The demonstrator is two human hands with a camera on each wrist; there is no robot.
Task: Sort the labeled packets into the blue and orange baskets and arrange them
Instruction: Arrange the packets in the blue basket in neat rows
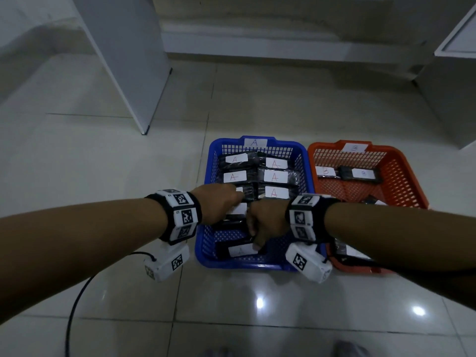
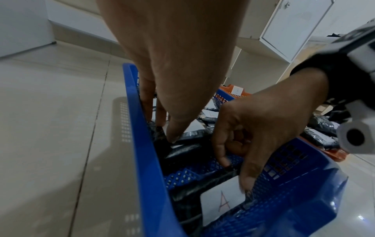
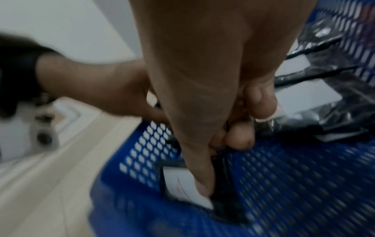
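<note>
The blue basket (image 1: 207,176) marked A holds several black packets with white A labels (image 1: 275,176) in two columns. My left hand (image 1: 238,198) reaches into its left column, and its straight fingers (image 2: 172,136) press down on a black packet there. My right hand (image 1: 257,242) is over the basket's near end. Its thumb (image 3: 202,184) lies on the white label of a loose A packet (image 1: 239,250), with the other fingers curled at that packet's far edge (image 2: 224,160). The orange basket (image 1: 401,181) marked B stands to the right with B packets (image 1: 360,173) inside.
Both baskets sit side by side on a glossy tiled floor. A white panel (image 1: 123,60) stands at the back left and a white cabinet (image 1: 453,86) at the right. A black cable (image 1: 74,300) runs over the floor at the lower left.
</note>
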